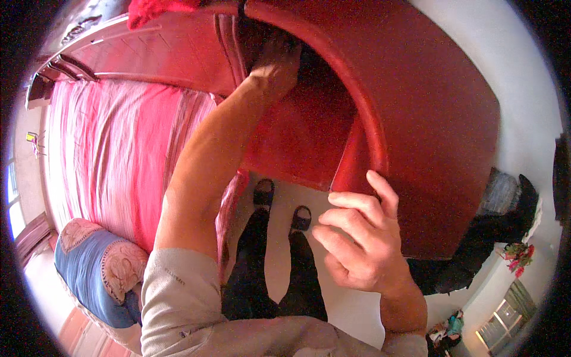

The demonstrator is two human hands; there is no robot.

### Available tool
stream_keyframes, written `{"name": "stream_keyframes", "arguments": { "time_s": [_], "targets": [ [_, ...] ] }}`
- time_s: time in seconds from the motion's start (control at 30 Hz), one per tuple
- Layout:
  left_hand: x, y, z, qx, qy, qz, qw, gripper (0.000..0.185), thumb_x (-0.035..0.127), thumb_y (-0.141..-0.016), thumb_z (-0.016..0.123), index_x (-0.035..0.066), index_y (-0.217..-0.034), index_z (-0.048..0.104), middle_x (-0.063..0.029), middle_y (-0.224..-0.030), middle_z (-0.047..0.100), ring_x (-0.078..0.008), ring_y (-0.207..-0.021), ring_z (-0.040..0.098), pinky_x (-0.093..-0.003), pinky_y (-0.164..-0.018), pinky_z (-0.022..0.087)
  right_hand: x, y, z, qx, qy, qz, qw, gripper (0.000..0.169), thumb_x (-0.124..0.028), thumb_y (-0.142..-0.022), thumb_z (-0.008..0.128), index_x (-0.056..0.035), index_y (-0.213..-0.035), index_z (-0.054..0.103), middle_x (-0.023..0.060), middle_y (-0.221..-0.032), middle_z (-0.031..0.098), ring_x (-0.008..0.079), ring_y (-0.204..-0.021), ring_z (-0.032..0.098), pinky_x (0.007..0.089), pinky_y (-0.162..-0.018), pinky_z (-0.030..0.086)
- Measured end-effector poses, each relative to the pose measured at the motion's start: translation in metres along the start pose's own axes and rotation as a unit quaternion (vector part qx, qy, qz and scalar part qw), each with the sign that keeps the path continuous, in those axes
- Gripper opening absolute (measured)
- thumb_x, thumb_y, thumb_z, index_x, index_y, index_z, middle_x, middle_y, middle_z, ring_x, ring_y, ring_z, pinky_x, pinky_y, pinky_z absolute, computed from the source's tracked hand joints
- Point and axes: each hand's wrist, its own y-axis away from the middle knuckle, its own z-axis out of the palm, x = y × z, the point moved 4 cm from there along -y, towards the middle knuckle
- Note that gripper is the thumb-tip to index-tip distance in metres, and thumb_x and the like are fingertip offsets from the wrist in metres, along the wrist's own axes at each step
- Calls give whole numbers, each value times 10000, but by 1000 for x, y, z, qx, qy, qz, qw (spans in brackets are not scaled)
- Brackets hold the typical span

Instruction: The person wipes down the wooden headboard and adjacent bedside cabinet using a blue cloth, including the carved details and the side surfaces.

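Note:
My left hand (279, 58) reaches up into a dark gap of a red cabinet (294, 138); shadow hides its fingers and anything they touch. A large red panel (428, 120), seemingly a cabinet door, bounds the gap on the right with a long edge that looks bent. At the lower end of this edge, my right hand (361, 245) has its fingers bent around it. A red flap-like surface (350, 165) shows just above these fingers, inside the edge.
To the left is a bed with a pink striped cover (111, 147) and a red headboard (156, 53). A blue and pink patterned cushion or cloth (102, 263) lies lower left. Dark fabric (473, 245) hangs beyond the panel. My sandalled feet (264, 193) stand on pale floor.

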Motion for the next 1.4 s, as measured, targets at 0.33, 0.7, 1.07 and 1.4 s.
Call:
{"name": "stream_keyframes", "arguments": {
  "time_s": [0.33, 0.7, 1.07, 1.4],
  "targets": [
    [7, 105, 68, 125, 184, 47, 974, 704, 203, -882, 669, 166, -1557, 468, -287, -1591, 393, -473, -1469, 379, -572, -1243, 276, -5, -1, 10, -5, 34, -5, 999, 246, -82, -631, 653, -90, -865, 726, 41, -961, 671, 278, -1082, 653, 657, -1169, 327],
    [39, 204, 69, 122, 219, 6, 968, 738, 301, -836, 749, 159, -1519, 511, -264, -1614, 371, -447, -1507, 334, -602, -1252, 227, -11, -5, 13, -39, 52, -14, 998, 251, -101, -641, 640, -96, -871, 739, 43, -980, 681, 282, -1077, 653, 687, -1153, 324],
    [49, -13, 89, 128, 156, -32, 979, 599, 470, -979, 578, 299, -1546, 492, -197, -1621, 397, -409, -1491, 356, -592, -1249, 211, -10, -9, 14, -35, 42, 1, 998, 221, -104, -637, 633, -107, -829, 743, 19, -932, 696, 270, -1031, 672, 679, -1158, 331],
    [127, 204, 80, 50, 229, 176, 956, 672, 336, -827, 685, 200, -1475, 569, -158, -1633, 401, -366, -1514, 352, -577, -1276, 202, -6, -4, 14, -81, 67, -21, 994, 236, -204, -703, 698, -121, -922, 730, 20, -1029, 664, 262, -1110, 648, 708, -1155, 298]
  ]
}}
